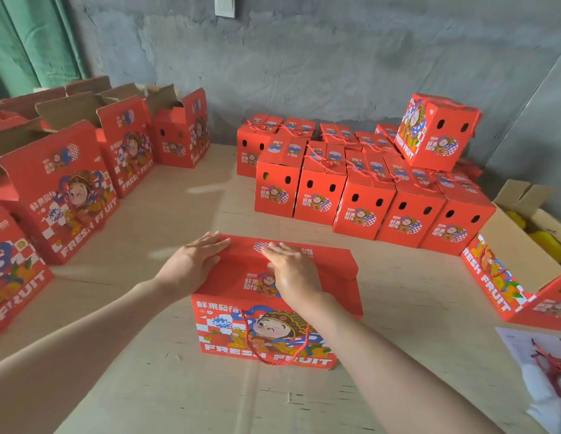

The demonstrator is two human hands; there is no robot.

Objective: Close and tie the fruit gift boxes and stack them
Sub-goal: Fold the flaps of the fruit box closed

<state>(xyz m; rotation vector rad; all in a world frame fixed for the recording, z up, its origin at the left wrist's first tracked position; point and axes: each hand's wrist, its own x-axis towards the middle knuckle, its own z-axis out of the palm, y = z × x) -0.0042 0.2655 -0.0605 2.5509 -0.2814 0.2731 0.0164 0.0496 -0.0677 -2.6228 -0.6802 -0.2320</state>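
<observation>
Red gift box stands near the centre of the cardboard-covered surface, printed front towards the camera, a red rope handle hanging down that face; the left hand lies flat, fingers straight, on the left end of its top flaps, the right hand flat on their middle. Closed boxes stand in rows at the back right, one tilted box on top; open boxes line the left
</observation>
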